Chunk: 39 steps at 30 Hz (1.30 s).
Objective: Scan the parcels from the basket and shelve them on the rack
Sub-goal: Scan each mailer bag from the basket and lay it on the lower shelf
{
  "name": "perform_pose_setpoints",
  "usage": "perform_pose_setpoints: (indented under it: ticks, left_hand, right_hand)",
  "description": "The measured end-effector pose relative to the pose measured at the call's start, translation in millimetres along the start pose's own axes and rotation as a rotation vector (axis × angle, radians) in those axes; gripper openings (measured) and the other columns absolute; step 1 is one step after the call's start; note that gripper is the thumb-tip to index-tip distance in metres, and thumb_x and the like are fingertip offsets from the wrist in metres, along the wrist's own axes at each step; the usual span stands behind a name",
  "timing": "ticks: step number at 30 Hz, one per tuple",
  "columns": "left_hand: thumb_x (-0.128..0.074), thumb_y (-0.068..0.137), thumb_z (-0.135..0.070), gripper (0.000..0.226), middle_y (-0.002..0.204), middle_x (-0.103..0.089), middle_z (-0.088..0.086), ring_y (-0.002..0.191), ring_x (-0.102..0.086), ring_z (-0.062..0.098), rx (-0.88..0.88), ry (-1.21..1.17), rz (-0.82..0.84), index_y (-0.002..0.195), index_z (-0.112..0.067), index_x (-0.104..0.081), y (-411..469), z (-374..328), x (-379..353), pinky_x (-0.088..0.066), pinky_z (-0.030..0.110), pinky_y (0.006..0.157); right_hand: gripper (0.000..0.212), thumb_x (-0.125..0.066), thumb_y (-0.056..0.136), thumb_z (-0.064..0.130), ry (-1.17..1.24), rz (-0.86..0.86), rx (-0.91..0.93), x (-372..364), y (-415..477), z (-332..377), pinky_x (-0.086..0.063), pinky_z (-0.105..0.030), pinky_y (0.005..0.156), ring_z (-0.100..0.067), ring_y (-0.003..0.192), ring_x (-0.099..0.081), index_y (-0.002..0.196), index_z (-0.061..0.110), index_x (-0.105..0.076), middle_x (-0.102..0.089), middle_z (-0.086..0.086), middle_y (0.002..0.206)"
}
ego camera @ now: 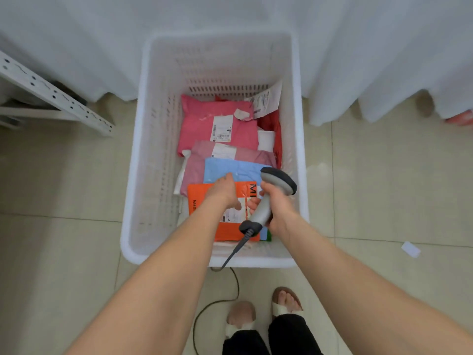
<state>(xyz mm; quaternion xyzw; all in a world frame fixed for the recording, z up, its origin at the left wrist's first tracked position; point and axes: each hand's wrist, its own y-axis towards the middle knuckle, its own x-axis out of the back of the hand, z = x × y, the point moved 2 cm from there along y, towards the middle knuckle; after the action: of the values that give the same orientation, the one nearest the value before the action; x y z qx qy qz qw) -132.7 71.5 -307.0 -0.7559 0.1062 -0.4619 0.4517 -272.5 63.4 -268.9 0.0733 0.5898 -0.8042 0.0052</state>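
Your two bare forearms reach down from the lower edge of the view into the white basket (128, 226) on the tiled floor, with your slippered feet (240, 316) just behind it. Your right hand (279, 206) is clenched round the grey handle of the scanner (263, 211); its dark head sits above your fist, over the basket's right side, and its cable (238, 285) trails back over the near rim to the floor.

Your left hand (222, 193) is released, fingers stretched forward. It lies on the far end of the orange parcel (199, 193), with the fingertips touching the blue parcel (238, 167) just beyond. The orange parcel lies flat on top at the near end of the basket, directly under both hands, its white label partly hidden between them.

Farther back lie a dusty pink parcel (197, 162), then a bright pink parcel (204, 124) with its label facing up, and a red parcel (275, 124) along the right wall.

The rack (51, 93) stands at the far left, well apart from the basket
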Motion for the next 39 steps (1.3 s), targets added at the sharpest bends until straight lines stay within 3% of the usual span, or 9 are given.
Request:
perform_pose_setpoints:
  ticks: [4, 10, 15, 21, 25, 29, 34, 36, 39]
  left_hand:
    - [-0.083, 0.068, -0.034, 0.117, 0.155, -0.014, 0.012, 0.145, -0.011, 0.029, -0.01, 0.293, -0.017, 0.15, -0.007, -0.003, 31.8, 2.4, -25.4, -0.019, 0.05, 0.114]
    - [-0.069, 0.079, -0.012, 0.074, 0.139, -0.037, 0.012, 0.128, -0.043, 0.027, 0.018, 0.383, -0.15, 0.139, -0.008, -0.025, 31.8, 12.4, -47.5, -0.018, 0.06, 0.111]
    - [-0.082, 0.071, -0.028, 0.11, 0.154, -0.017, 0.013, 0.145, -0.013, 0.03, -0.052, 0.374, -0.146, 0.149, -0.009, -0.006, 40.7, 15.8, -38.9, -0.02, 0.045, 0.114]
    - [-0.071, 0.079, -0.019, 0.052, 0.126, -0.053, 0.007, 0.121, -0.051, 0.025, -0.069, 0.383, -0.21, 0.125, -0.014, -0.047, 49.0, 19.9, -37.3, -0.036, 0.043, 0.101]
    - [-0.07, 0.081, -0.026, 0.032, 0.115, -0.063, 0.005, 0.11, -0.059, 0.027, -0.017, 0.046, -0.196, 0.112, -0.02, -0.062, 24.8, 32.5, 1.8, -0.046, 0.035, 0.084]
    - [-0.068, 0.085, -0.018, 0.017, 0.106, -0.068, 0.015, 0.101, -0.063, 0.029, 0.051, -0.575, -0.33, 0.1, -0.012, -0.065, -28.5, 43.2, 58.4, -0.044, 0.03, 0.08]
    - [-0.062, 0.09, -0.01, 0.014, 0.095, -0.068, 0.013, 0.092, -0.064, 0.027, 0.101, -1.033, -0.377, 0.104, -0.006, -0.063, -121.7, 54.2, 131.4, -0.051, 0.036, 0.086]
    - [-0.061, 0.09, -0.005, 0.004, 0.079, -0.063, 0.003, 0.074, -0.061, 0.02, 0.067, -1.151, -0.402, 0.093, -0.007, -0.06, -163.4, 56.5, 161.3, -0.052, 0.029, 0.072]
    - [-0.059, 0.091, -0.003, 0.008, 0.079, -0.062, 0.001, 0.067, -0.057, 0.011, 0.041, -1.248, -0.424, 0.09, -0.011, -0.057, -226.5, 55.9, 205.1, -0.053, 0.02, 0.055]
  right_hand:
    - [0.022, -0.066, 0.09, 0.025, 0.017, 0.059, -0.016, 2.6, 33.7, -6.6, -0.052, -0.023, 0.045, -0.02, 0.054, -0.066, 0.097, 0.007, -0.058, -0.064, -0.012, 0.074]
    - [0.022, -0.068, 0.088, 0.029, -0.029, 0.085, -0.01, -0.8, 42.3, -10.3, -0.052, -0.027, 0.052, -0.021, 0.061, -0.068, 0.091, 0.009, -0.06, -0.066, -0.01, 0.073]
    - [0.021, -0.068, 0.088, 0.028, -0.041, 0.093, 0.021, -5.1, 41.2, -8.2, -0.053, -0.028, 0.052, -0.021, 0.059, -0.067, 0.091, 0.008, -0.061, -0.066, -0.009, 0.066]
    - [0.022, -0.065, 0.09, 0.026, -0.035, 0.09, 0.038, -3.0, 50.7, -12.3, -0.053, -0.028, 0.053, -0.021, 0.057, -0.066, 0.082, 0.008, -0.058, -0.065, -0.01, 0.067]
    - [0.02, -0.065, 0.091, 0.027, -0.012, 0.068, 0.035, -7.5, 25.3, -10.8, -0.053, -0.029, 0.053, -0.019, 0.057, -0.065, 0.086, 0.008, -0.059, -0.064, -0.009, 0.071]
    - [0.015, -0.065, 0.091, 0.023, -0.006, 0.071, 0.096, -26.1, -34.1, -3.4, -0.052, -0.024, 0.049, -0.015, 0.051, -0.062, 0.089, 0.009, -0.063, -0.064, -0.009, 0.072]
    - [0.009, -0.068, 0.089, 0.019, 0.025, 0.088, 0.187, -57.7, -132.1, 20.1, -0.051, -0.028, 0.059, -0.016, 0.058, -0.06, 0.093, 0.011, -0.065, -0.065, -0.008, 0.076]
    - [0.008, -0.07, 0.087, 0.017, 0.039, 0.081, 0.207, -69.1, -173.6, 29.8, -0.051, -0.028, 0.059, -0.015, 0.059, -0.059, 0.092, 0.013, -0.066, -0.064, -0.006, 0.075]
    - [0.011, -0.073, 0.084, 0.017, 0.062, 0.066, 0.213, -79.6, -233.9, 44.3, -0.05, -0.028, 0.055, -0.013, 0.055, -0.057, 0.087, 0.011, -0.065, -0.061, -0.002, 0.066]
